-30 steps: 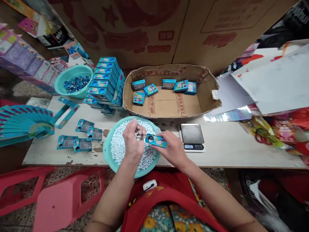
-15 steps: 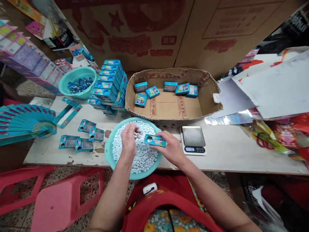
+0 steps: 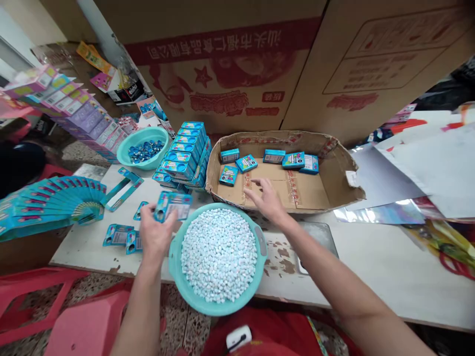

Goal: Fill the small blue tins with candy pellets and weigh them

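The person's left hand (image 3: 154, 237) is closed on a flat blue carton blank (image 3: 174, 206), holding it tilted just above the desk (image 3: 371, 257) to the left of the teal basin (image 3: 261, 242). The blank's print is too small and blurred to read; only a round window and a pale label panel show. The right hand (image 3: 269, 201) is spread open with fingers apart and holds nothing; it hovers over the near wall of the cardboard tray (image 3: 345, 168), palm down above the taped bottom. Whether it touches the tray cannot be told.

The basin sits at the desk's near edge, heaped with small white-and-pale-blue pellets (image 3: 218, 254). The right forearm covers most of the digital scale (image 3: 322, 237), leaving a grey corner of its pan. Inside the tray lie six closed blue boxes (image 3: 247, 162) near the far wall, their labels colourful but unreadable. A stack of blue boxes (image 3: 183, 155) stands just left of the tray, and behind it a smaller teal bowl (image 3: 143, 143) holds shiny dark blue pieces. More flat blanks (image 3: 118, 235) lie on the desk beneath the left hand, partly hidden by it, and a fan of blanks (image 3: 52, 200) is cut off by the left edge.

The big cartons (image 3: 230, 64) behind carry a red band of Chinese characters, seen upside down and mirrored, not legible.
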Demonstrator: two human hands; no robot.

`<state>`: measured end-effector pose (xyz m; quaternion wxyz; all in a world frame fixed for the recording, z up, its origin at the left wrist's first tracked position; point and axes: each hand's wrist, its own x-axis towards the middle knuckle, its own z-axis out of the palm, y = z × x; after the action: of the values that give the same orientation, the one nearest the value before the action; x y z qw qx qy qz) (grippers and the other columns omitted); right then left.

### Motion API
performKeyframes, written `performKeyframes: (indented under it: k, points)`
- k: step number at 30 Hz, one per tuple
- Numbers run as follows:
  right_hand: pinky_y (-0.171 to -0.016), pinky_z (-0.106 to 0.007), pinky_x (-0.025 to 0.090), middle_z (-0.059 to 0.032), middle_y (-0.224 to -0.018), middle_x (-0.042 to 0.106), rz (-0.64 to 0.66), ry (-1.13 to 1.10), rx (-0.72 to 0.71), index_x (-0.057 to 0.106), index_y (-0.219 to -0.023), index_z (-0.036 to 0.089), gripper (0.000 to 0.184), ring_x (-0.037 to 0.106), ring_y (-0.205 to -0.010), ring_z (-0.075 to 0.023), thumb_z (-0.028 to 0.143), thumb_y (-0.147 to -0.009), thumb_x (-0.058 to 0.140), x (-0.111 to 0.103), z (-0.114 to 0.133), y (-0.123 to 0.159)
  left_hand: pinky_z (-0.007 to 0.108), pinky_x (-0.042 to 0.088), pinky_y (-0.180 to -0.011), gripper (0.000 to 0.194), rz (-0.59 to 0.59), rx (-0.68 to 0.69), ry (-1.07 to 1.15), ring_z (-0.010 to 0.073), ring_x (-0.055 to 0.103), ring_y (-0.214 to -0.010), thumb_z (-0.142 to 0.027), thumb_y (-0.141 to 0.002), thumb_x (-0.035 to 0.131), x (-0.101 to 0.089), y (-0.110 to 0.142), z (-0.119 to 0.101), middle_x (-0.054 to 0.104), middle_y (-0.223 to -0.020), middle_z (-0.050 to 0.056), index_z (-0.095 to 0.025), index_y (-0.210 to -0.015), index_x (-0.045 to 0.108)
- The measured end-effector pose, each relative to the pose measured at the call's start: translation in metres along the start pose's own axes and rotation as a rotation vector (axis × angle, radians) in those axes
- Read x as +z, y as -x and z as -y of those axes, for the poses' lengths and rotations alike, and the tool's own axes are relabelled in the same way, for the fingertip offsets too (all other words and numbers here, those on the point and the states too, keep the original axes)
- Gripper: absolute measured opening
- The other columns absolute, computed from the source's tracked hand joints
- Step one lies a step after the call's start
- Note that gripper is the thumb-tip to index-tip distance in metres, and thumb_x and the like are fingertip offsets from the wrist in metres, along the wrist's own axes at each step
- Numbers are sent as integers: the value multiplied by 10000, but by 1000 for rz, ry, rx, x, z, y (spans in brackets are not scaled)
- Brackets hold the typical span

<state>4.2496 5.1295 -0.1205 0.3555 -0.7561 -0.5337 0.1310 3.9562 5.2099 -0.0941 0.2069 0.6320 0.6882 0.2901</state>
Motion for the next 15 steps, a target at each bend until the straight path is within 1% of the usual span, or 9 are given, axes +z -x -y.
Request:
performKeyframes:
  k: [1,2,4,6,8,9,11,13,15]
  points:
    - [-959,-417,452,-122,-1159,579,63,95,-10,534,-1167,169,402,539,-1112,-257,447,-878,558,9,-10,-21,390,469,-838,531,-48,-58,-82,251,589,-906,-414,-683,697,5,-15,11,604,-1003,65,-185,-1123,507]
    - [-968,-416,447,-132,-1188,571,138,176,-32,528,-1189,159,398,528,-1133,-259,415,-885,554,20,-19,-42,395,464,-842,520,-64,-90,-161,263,584,-931,-407,-688,682,12,-29,21,601,-1022,82,-173,-1118,509]
    - [-992,-406,431,-135,-1243,555,256,245,-92,526,-1223,161,423,501,-1179,-259,354,-855,607,47,-33,-78,410,450,-858,478,-37,-96,-301,287,569,-983,-389,-717,637,34,-48,39,597,-1062,121,-151,-1115,524]
    - [-1023,-398,405,-127,-1321,513,344,270,-157,523,-1256,187,515,461,-1231,-262,311,-786,695,76,-41,-105,446,432,-868,420,-8,-59,-442,319,548,-1013,-388,-752,583,60,-57,57,602,-1049,153,-132,-1085,560]
    - [-1050,-418,372,-130,-1419,423,419,304,-203,496,-1304,219,639,400,-1292,-281,298,-726,756,101,-49,-123,496,410,-866,370,-27,-11,-573,361,510,-1046,-404,-770,545,83,-62,75,596,-1029,184,-118,-996,608]
    - [-1059,-445,355,-137,-1457,371,450,321,-215,479,-1325,233,695,362,-1320,-301,312,-702,776,111,-53,-130,517,401,-860,357,-51,7,-615,380,489,-1060,-414,-770,538,91,-63,84,588,-1029,197,-113,-942,624]
    - [-1058,-514,329,-154,-1493,303,500,351,-217,464,-1342,250,786,294,-1352,-353,354,-646,814,126,-63,-139,551,391,-848,366,-94,6,-629,408,458,-1077,-436,-764,541,100,-65,98,570,-1060,217,-108,-896,637]
    - [-1043,-548,325,-157,-1496,286,533,368,-203,475,-1328,260,820,256,-1358,-384,342,-598,840,135,-73,-144,582,379,-863,414,-108,1,-571,422,437,-1108,-453,-774,544,99,-62,104,547,-1138,222,-109,-986,635]
    - [-1029,-535,341,-159,-1476,302,543,370,-175,490,-1308,254,782,258,-1346,-384,273,-602,827,140,-80,-145,577,359,-932,457,-122,71,-449,400,420,-1167,-452,-807,532,91,-48,102,522,-1215,204,-125,-1121,593]
